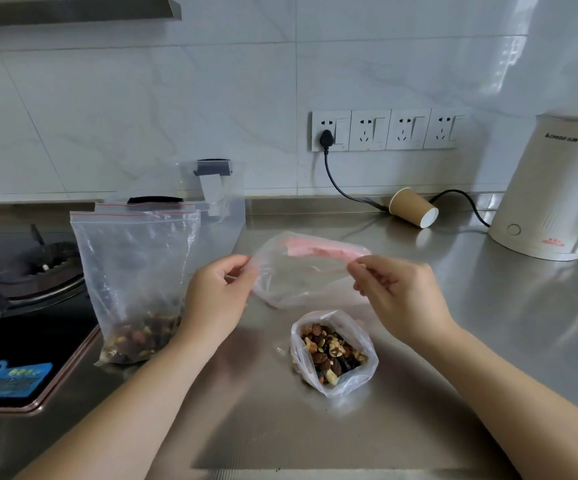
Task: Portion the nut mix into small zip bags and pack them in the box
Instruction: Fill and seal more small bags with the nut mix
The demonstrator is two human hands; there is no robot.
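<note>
Far left: gas stove (27, 271) with a blue sticker (6, 377) on its glass front edge, set into the steel counter (488, 323). Just right of it stands the big zip bag (135, 271), upright, red line along its seal, nut mix (138, 336) settled only in the bottom part. Behind it and touching, a clear plastic box (221, 202) with a dark clip on its raised lid, up against the tiled wall. Left hand (218, 296) is in front of the big bag's lower right corner, fingers curled, thumb and fingertips pinching the left edge of a small empty zip bag (301, 275). That bag is stretched sideways between both hands, above the counter, pinkish strip along its top edge, blurred. Right hand (401, 292) pinches the bag's right edge near the strip between thumb and forefinger, the other fingers loosely bent under it. Below the stretched bag, between the two forearms, a small filled bag (332, 351) sits on the counter, mouth open and facing up, nuts and raisins showing, neither hand touching it. Further back right: row of wall sockets (388, 129) with one black plug (327, 138) in, cord trailing down past a paper cup (414, 207) lying on its side. Far right: cream electric kettle (554, 188), standing on the counter.
</note>
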